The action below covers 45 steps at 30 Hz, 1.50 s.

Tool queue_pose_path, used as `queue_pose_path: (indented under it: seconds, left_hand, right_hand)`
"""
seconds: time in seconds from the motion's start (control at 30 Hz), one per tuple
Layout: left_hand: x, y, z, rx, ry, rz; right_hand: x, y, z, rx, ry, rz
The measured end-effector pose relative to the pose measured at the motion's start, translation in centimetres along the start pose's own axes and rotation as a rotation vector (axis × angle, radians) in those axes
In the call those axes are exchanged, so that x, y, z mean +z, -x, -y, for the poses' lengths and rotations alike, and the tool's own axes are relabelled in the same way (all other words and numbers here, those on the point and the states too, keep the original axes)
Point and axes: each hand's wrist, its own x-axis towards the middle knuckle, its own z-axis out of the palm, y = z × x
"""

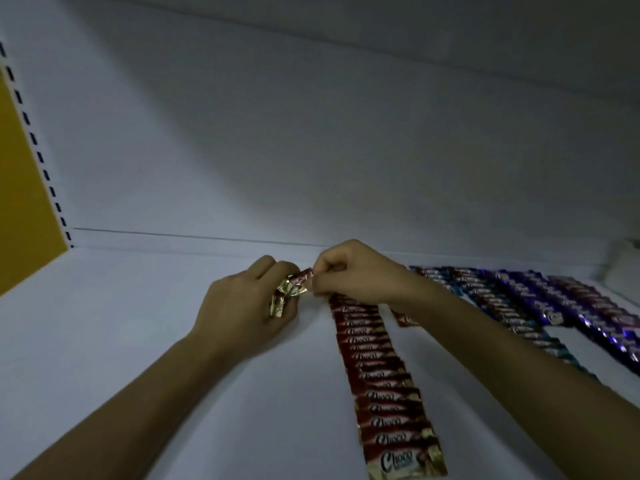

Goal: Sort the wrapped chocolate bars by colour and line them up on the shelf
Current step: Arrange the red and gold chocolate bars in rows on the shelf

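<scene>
The shelf (173, 341) bore a red row (388, 386), a blue row (540, 336) and purple rows (595, 306); the left hand (242, 306) clutched leftover bars (282, 299); the right hand (353, 271) pinched the top bar (304, 274).

A: Dim throughout, with a cold blue-grey cast. The shelf (121, 341) is palest at front left. The back wall (311, 150) darkens upward, murkiest in the top right corner.

B: Shadows are soft, with no hard edges. There is a faint one under the left forearm.

A: Glare is small: glints on the wrapped bars (285, 292) gripped in the left hand (242, 306), and sparkles along the purple rows (554, 303).

B: The right hand (353, 271) and the red bar (303, 274) it pinches are both smeared. Lettering on the red row (377, 368) is legible in front and mush at the far end.

A: Wide-angle stretch at the edges. The slotted upright (38, 147) leans and the rows fan outward. Grain on the wall.
</scene>
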Motion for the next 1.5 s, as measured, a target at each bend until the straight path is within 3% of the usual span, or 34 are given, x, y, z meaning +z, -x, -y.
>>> queue_pose_path:
  seconds: [0.2,0.4,0.5,0.6,0.7,0.87,1.0,1.23,1.5]
  left_hand:
    - [0.2,-0.4,2.4,-0.276,0.115,-0.066]
    - [1.0,-0.9,4.0,-0.506,0.551,-0.118]
    - [1.5,-1.1,4.0,-0.499,0.594,-0.062]
    - [2.0,-1.2,4.0,-0.454,0.48,-0.02]
    - [2.2,-1.2,4.3,-0.523,0.431,-0.064]
    - [2.5,-1.2,5.3,-0.699,0.621,-0.154]
    - [2.9,-1.2,5.7,-0.759,0.711,-0.159]
    - [3.1,-1.2,5.8,-0.772,0.792,-0.155]
    - [2.6,-1.5,5.2,-0.78,0.809,-0.153]
  right_hand:
    - [-0.9,-4.8,2.0,-0.036,-0.051,0.084]
    - [-1.2,-7.0,0.8,-0.059,-0.111,0.061]
    - [-0.7,-7.4,-0.6,-0.103,-0.07,0.072]
    - [-0.3,-7.7,-1.4,-0.18,-0.006,0.073]
    - [-0.5,-8.5,-2.6,-0.148,0.044,-0.029]
    - [0.4,-9.3,-5.3,0.015,0.21,-0.11]
    - [1.2,-9.0,-5.4,-0.015,0.48,-0.167]
    - [4.3,-7.2,-2.8,-0.008,0.774,0.16]
    - [5.0,-7.5,-4.1,0.078,0.841,0.105]
